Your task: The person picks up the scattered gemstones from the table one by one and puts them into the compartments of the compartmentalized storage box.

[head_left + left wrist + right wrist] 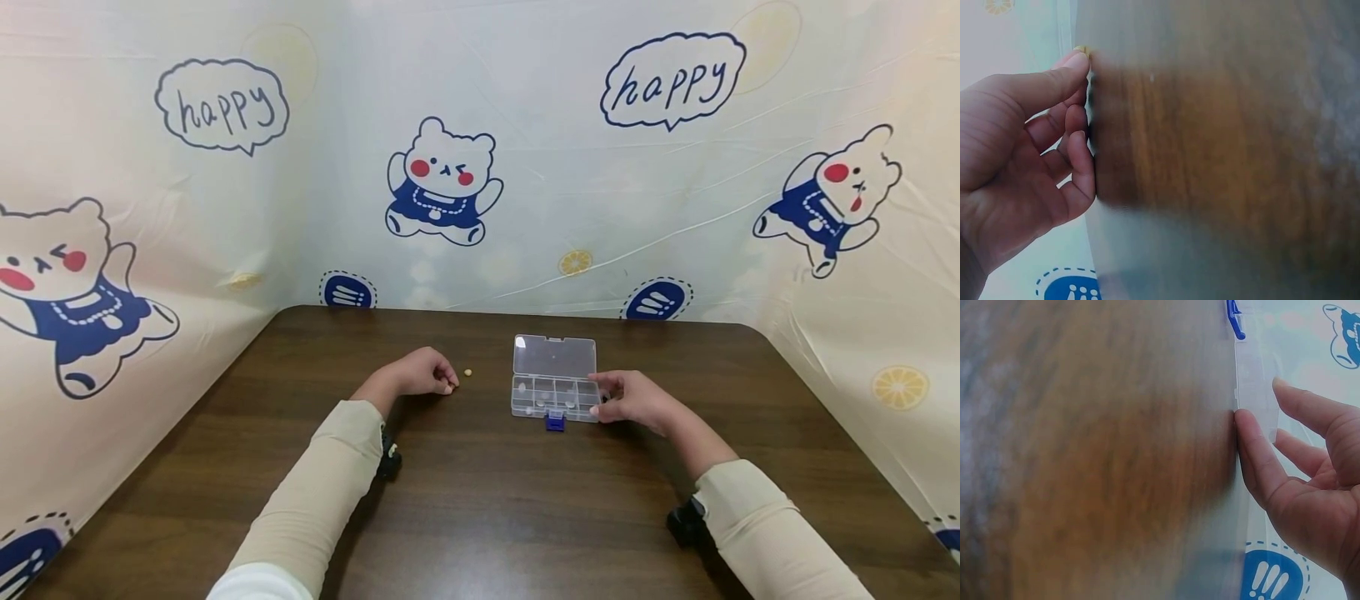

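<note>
A clear plastic compartment box (555, 397) stands on the table with its lid (555, 357) raised at the back and a blue latch (555, 422) at the front. Several small pale pieces lie in its compartments. My right hand (633, 402) holds the box's right end, thumb by the front corner and a finger farther back. To the left of the box, my left hand (426, 372) is down at the table, pinching a small yellow piece (1084, 49) at the tips of thumb and forefinger. Another small yellow, bean-like piece (468, 372) lies just beyond these fingertips.
The brown wooden table (480, 508) has its far edge against a pale printed cloth (540, 167), which also hangs at both sides. Dark cameras are strapped at the left wrist (389, 458) and the right wrist (685, 522).
</note>
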Demonstrator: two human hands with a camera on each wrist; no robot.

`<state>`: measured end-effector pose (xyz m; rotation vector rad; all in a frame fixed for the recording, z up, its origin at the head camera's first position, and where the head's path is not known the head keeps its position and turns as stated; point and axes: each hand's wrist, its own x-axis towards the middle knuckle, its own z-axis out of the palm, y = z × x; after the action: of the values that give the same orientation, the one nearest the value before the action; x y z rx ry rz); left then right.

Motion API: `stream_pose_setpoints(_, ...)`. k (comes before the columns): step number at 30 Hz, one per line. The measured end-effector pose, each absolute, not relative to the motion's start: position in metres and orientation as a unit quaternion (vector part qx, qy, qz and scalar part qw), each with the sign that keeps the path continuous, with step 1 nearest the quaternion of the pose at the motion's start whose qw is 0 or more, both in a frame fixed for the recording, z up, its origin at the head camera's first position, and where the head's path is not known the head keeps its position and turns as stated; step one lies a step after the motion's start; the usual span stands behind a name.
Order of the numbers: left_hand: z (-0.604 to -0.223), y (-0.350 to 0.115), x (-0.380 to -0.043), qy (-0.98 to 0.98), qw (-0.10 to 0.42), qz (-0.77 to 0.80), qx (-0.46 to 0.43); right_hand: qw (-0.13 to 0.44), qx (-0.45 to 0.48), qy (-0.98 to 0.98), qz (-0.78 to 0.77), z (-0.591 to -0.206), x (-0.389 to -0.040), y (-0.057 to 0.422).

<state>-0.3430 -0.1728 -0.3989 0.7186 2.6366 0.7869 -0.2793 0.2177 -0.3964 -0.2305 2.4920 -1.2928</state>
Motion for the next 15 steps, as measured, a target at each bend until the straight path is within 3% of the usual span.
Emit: stream_pose_setpoints(15, -0.3937, -0.1759, -0.3367, 0.901, 0.137, 0.325, 0.251, 0.144, -0.085, 0.873, -0.458, -0.3985, -0.2784, 0.2178)
